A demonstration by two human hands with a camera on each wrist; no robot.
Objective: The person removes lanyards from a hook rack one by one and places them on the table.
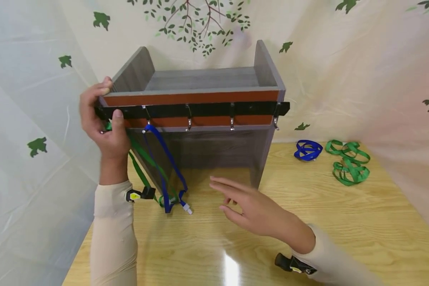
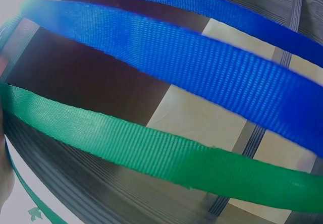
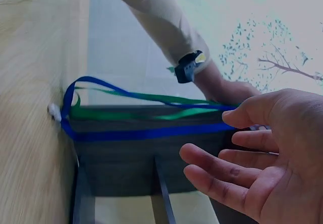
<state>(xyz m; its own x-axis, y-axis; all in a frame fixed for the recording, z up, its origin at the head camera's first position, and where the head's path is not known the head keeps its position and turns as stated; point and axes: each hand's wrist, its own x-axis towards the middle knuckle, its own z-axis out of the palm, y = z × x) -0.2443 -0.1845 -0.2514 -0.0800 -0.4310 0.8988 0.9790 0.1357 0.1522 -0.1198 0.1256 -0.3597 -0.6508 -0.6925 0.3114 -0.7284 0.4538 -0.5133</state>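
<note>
A grey wooden shelf [image 1: 207, 77] stands on the table, with a black hook rail [image 1: 211, 109] across its red-brown front. My left hand [image 1: 109, 127] grips the shelf's left front corner, its thumb over the rail. From a hook beside that thumb hangs a blue lanyard [image 1: 170, 155], its pale clip near the tabletop. A green lanyard [image 1: 139, 169] hangs further left, its upper end partly hidden by the hand. Both straps cross close up in the left wrist view. In front of the shelf, my right hand [image 1: 255, 210] hovers with loosely bent fingers, holding nothing.
On the table right of the shelf lie a coiled blue lanyard [image 1: 308, 150] and bunched green lanyards [image 1: 350, 172]. The rail's other hooks [image 1: 232, 119] stick out toward me. A leaf-printed cloth [image 1: 343, 71] hangs behind and at the left.
</note>
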